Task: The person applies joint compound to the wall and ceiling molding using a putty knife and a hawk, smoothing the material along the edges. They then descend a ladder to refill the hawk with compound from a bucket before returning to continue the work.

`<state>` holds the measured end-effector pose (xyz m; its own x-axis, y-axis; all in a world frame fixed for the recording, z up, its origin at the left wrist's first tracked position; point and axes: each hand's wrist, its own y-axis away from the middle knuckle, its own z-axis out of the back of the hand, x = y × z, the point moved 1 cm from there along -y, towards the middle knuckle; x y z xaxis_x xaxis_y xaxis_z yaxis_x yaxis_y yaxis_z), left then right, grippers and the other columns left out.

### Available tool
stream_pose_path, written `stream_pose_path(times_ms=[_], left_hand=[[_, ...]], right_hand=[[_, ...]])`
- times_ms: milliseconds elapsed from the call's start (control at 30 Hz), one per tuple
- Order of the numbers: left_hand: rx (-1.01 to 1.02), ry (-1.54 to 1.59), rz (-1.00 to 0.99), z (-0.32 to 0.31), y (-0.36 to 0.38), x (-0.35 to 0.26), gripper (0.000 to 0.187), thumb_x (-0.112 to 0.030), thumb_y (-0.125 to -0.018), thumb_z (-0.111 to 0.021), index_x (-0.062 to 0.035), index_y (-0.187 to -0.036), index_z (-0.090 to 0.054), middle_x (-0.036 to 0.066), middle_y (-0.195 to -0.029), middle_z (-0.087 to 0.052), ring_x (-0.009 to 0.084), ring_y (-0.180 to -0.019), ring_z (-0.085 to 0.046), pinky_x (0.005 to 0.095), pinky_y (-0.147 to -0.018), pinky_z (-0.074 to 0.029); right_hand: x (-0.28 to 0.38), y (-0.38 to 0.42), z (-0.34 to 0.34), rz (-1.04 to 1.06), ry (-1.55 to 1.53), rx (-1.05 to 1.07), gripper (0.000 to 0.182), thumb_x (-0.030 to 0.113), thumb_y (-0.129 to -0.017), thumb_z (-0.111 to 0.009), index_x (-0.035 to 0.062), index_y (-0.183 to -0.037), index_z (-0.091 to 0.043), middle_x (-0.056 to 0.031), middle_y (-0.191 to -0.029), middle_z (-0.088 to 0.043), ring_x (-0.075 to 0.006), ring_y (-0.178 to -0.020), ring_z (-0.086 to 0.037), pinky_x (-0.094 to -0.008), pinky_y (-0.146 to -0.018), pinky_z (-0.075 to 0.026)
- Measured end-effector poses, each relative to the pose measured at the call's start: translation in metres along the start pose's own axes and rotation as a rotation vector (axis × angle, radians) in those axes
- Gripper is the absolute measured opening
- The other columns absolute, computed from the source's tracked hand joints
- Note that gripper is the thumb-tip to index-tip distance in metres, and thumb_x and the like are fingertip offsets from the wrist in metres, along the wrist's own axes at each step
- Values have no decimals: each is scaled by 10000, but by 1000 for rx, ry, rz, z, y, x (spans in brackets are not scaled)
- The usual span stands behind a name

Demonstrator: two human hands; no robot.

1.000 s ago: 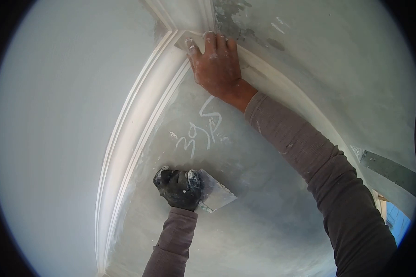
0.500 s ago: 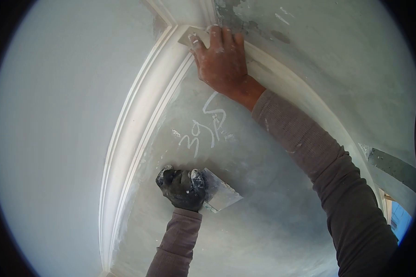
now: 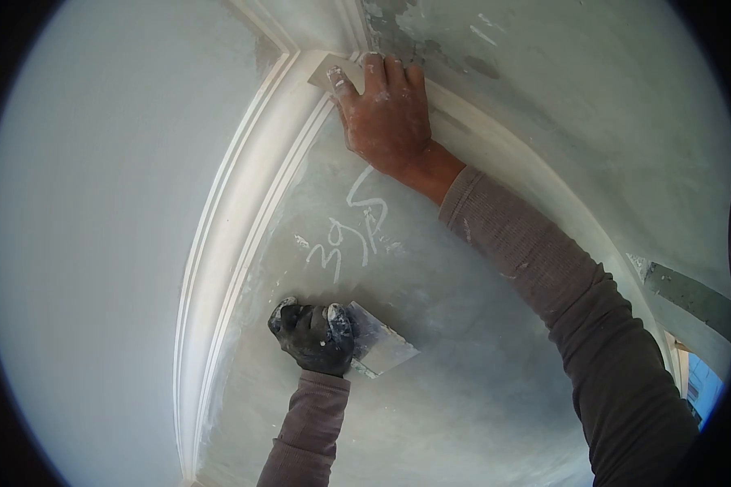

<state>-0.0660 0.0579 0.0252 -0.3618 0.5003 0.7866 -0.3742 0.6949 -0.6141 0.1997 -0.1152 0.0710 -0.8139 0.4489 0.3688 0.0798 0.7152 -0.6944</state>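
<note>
My right hand (image 3: 390,118), bare and dusted white, presses a thin flat beige-grey piece (image 3: 326,71) against the white cornice (image 3: 256,154) near its corner. The thumb lies on the piece and the fingers reach over the moulding; part of the piece is hidden beneath the hand. Lower down, my left hand (image 3: 313,334) wears a black glove smeared with white and is closed around a putty knife (image 3: 382,341). The knife's broad blade, with filler residue along its edges, points right, in front of the grey wall (image 3: 463,357). Its handle is hidden in the fist.
White handwritten marks (image 3: 345,231) stand on the grey wall between my hands. A smooth pale surface (image 3: 105,243) fills the left side. Another grey, patchy surface (image 3: 577,105) lies beyond the cornice at upper right. A blue patch (image 3: 704,385) shows at the right edge.
The view has shifted slightly, so the wall and both hands appear a little further left and lower. My right hand stays at the cornice corner; both grips look the same.
</note>
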Motion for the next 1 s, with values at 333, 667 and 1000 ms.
stream_pose_path(times_ms=[333,667,1000], left_hand=[[104,18,-4,8,-3,-3,183,-190,-964,-584,-33,-885,-635,148,-858,-673,423,-999,-606,574,-902,-456],[107,2,-35,9,-4,-3,189,-194,-961,-587,-30,-874,-627,159,-871,-673,421,-986,-603,575,-896,-451],[55,11,-59,7,0,-1,166,-196,-969,-602,-35,-936,-617,162,-905,-658,417,-1041,-590,581,-891,-457]], right_hand=[[-8,9,7,-68,-59,85,385,174,-878,-628,62,-1229,-741,-193,-1141,-636,-344,-1022,-588,-489,-888,-406],[-13,7,10,-145,-123,41,388,225,-934,-668,62,-1283,-715,-217,-1207,-574,-377,-1078,-569,-499,-876,-434],[-9,10,9,-135,25,185,406,238,-949,-618,50,-1298,-705,-180,-1241,-614,-381,-1144,-540,-516,-932,-397]])
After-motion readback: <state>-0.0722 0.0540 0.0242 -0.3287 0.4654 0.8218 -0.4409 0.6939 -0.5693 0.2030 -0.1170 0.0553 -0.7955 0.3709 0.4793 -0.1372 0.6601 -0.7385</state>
